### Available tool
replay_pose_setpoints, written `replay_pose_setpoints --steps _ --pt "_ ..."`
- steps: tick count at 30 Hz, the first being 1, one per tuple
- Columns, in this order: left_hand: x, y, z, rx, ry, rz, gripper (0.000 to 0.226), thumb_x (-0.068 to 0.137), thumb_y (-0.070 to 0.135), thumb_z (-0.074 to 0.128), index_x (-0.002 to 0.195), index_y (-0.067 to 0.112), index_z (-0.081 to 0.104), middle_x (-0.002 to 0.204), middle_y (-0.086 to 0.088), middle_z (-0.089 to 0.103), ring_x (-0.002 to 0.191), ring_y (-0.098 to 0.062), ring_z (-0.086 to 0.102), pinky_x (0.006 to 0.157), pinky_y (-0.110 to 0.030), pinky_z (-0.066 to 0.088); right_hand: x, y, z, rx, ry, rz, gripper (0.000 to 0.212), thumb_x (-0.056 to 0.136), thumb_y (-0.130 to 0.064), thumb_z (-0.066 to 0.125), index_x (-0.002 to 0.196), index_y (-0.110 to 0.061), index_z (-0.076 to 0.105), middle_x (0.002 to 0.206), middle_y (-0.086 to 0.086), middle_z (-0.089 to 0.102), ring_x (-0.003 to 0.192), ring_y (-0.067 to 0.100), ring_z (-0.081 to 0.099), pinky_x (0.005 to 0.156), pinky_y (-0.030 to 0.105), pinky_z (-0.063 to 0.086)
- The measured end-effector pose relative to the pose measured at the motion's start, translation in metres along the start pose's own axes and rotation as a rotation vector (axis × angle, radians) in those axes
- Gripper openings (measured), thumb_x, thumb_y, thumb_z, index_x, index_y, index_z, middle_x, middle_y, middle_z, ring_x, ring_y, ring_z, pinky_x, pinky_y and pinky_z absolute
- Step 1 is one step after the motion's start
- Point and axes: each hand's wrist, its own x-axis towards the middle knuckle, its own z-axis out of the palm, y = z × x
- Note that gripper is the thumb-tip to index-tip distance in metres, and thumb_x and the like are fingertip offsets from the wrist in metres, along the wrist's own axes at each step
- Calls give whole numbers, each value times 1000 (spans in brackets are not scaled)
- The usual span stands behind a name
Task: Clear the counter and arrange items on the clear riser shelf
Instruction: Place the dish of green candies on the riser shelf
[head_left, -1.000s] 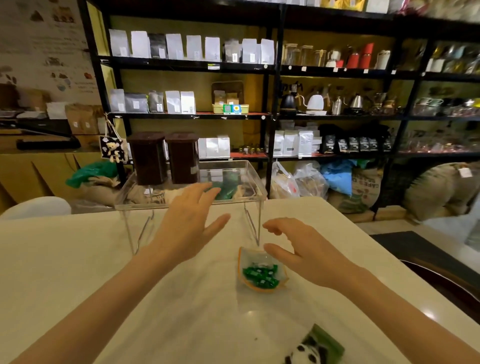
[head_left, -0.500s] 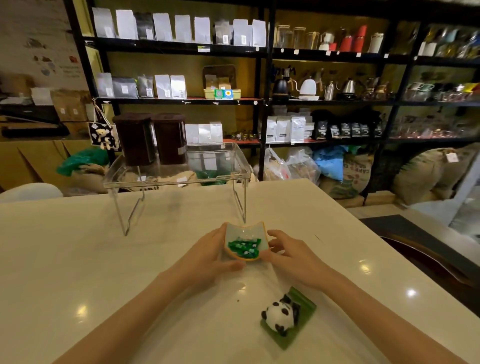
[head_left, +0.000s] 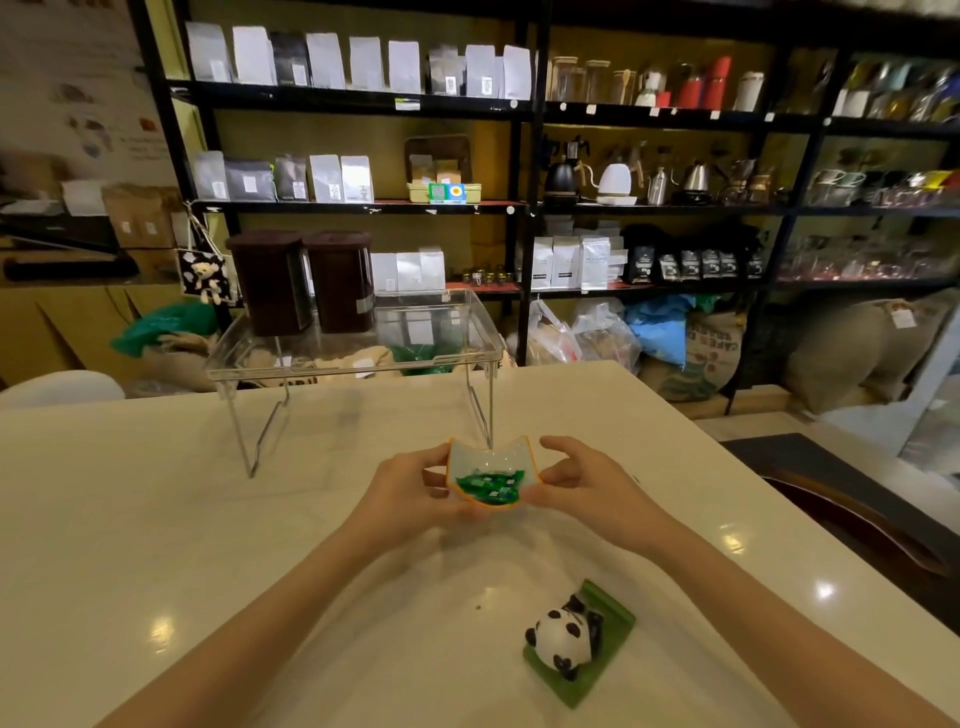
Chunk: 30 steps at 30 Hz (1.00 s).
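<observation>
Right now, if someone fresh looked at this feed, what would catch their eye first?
Probably the small orange-rimmed dish of green wrapped sweets, held above the middle of the counter between the left hand and the right hand. Next, the panda figure on its green base, near the counter's front right. Behind the dish stands the clear riser shelf, with two dark canisters on its left half.
</observation>
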Motion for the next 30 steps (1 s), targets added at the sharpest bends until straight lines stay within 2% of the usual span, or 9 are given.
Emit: replay_pose_setpoints --steps 6,10,12,14,18,20,23,26,30 --pt "-3 41 -35 35 114 140 76 47 46 79 118 32 55 90 24 63 87 -3 64 77 -18 53 5 -34 -25 32 58 -142 63 66 -44 72 122 -29 48 94 -1 69 90 9 63 74 21 46" --pt "7 65 -59 -22 196 212 52 39 53 72 88 56 54 86 27 65 79 5 66 70 -7 51 21 -59 -37 26 98 -242 56 69 -48 67 119 -31 50 93 -8 71 86 2 63 74 21 47" --pt "18 67 -69 -67 224 227 53 41 49 76 92 48 60 87 25 66 78 8 66 69 -6 51 35 -68 -39 0 114 -287 54 73 -48 63 121 -28 49 95 -13 70 89 1 62 78 24 48" --pt "34 65 -79 -62 237 218 58 49 36 81 104 33 63 88 23 66 78 10 65 70 -6 51 50 -74 -38 -53 120 -332 50 78 -48 57 122 -26 49 96 -20 64 89 -5 58 74 16 47" --pt "67 53 -91 -50 231 151 36 58 25 81 88 36 67 83 22 69 80 4 67 73 -15 54 85 -80 -31 -149 134 -364 46 85 -44 49 124 -21 50 102 -14 56 86 -4 54 62 1 41" --pt "80 45 -90 -33 224 117 33 60 25 81 89 29 67 84 17 71 81 2 68 73 -17 54 99 -78 -28 -215 117 -346 46 87 -43 46 126 -20 48 107 -12 55 93 3 52 63 5 38" --pt "97 33 -91 -16 224 72 32 62 26 79 91 26 65 93 6 73 84 -4 68 77 -24 55 122 -75 -24 -276 55 -351 43 90 -40 42 126 -17 47 121 -1 59 103 12 53 76 18 43" --pt "108 27 -94 4 195 18 56 64 27 78 114 9 60 102 1 71 90 -10 66 83 -30 55 140 -73 -23 -368 15 -374 39 91 -40 39 119 -16 54 118 5 62 102 16 54 83 33 48" --pt "116 21 -94 24 181 -14 70 65 26 77 126 7 48 90 7 61 92 -16 64 83 -37 54 154 -66 -23 -516 22 -369 42 91 -46 35 120 -21 53 121 2 57 108 12 45 83 27 38"
